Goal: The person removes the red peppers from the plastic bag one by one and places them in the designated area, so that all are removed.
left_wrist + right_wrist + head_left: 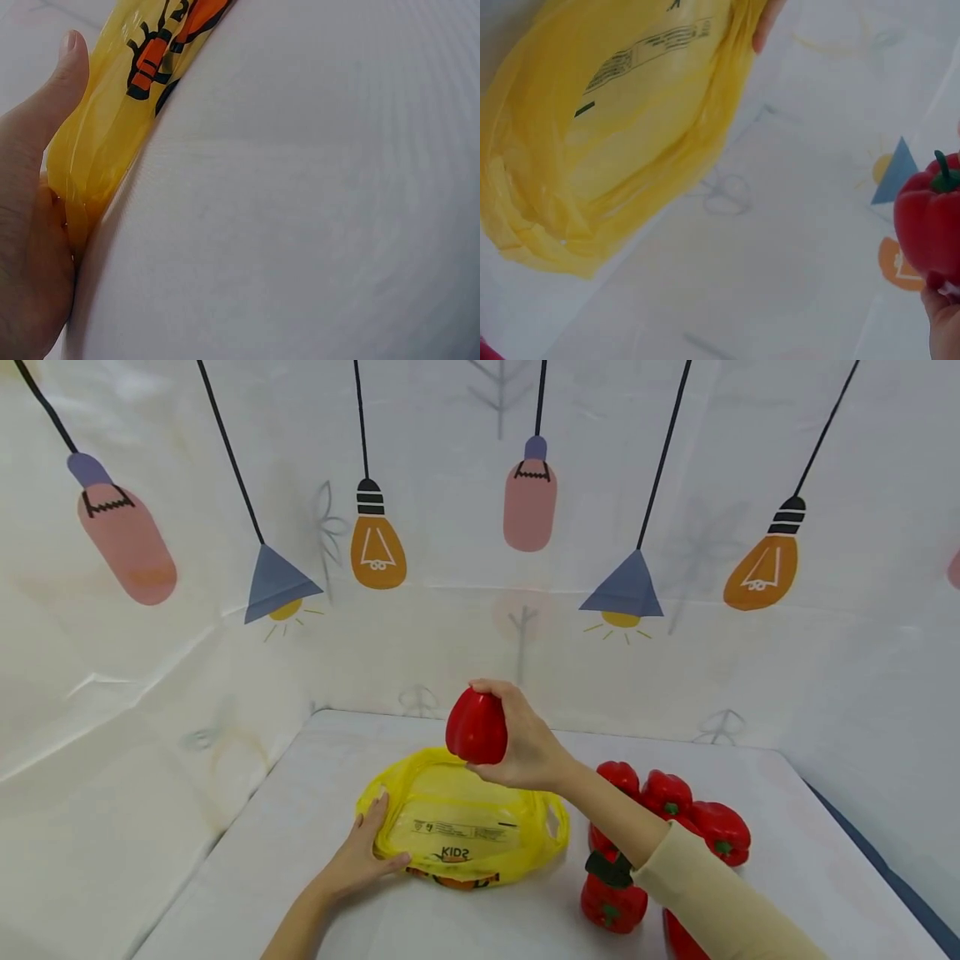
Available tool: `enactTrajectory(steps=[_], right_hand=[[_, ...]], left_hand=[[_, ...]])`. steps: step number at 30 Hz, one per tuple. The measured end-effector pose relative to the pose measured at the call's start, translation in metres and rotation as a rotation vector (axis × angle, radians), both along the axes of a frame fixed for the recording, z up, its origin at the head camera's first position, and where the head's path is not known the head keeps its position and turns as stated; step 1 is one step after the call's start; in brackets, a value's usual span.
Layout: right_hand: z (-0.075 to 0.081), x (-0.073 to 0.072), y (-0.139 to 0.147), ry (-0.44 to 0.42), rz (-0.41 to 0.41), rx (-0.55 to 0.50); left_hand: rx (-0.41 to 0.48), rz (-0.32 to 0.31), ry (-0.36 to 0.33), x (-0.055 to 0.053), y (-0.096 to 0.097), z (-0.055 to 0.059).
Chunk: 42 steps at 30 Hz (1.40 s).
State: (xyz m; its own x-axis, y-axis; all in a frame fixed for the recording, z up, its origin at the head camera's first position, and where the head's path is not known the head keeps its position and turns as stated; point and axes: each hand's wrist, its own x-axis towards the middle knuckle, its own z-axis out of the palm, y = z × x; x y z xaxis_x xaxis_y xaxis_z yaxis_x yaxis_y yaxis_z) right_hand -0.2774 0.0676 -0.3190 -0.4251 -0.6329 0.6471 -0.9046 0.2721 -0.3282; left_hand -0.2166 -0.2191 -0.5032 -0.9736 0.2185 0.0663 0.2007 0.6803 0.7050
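Observation:
My right hand point(525, 743) holds a red bell pepper point(477, 727) up above the far side of a yellow plastic bag point(457, 810). In the right wrist view the bell pepper point(934, 217) shows its green stem, with fingertips at its lower end. The bag lies on the table with its mouth spread wide, and dark print shows inside it. At the bag's left edge rests my left hand point(358, 856), thumb and fingers spread apart against the plastic. The left wrist view shows the thumb extended beside the bag's wall point(112, 112).
Several more red bell peppers point(720, 831) lie grouped on the right of the white table point(300, 793), partly hidden by my right forearm. A dark band point(609, 868) is at that wrist. Behind the table hangs a white sheet point(450, 643) printed with lamps.

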Motion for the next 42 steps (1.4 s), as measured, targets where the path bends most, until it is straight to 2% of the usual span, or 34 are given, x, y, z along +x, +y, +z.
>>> enactTrajectory(steps=[13, 30, 42], right_hand=[[0.004, 0.008, 0.023, -0.07, 0.018, -0.037], [0.008, 0.024, 0.06, -0.13, -0.077, -0.032], [0.01, 0.028, 0.09, -0.108, -0.117, -0.044]], left_hand=[[0.007, 0.008, 0.005, 0.0, 0.0, 0.0], [-0.005, 0.003, -0.014, 0.001, 0.001, 0.002], [-0.004, -0.003, 0.002, 0.001, 0.0, 0.001]])
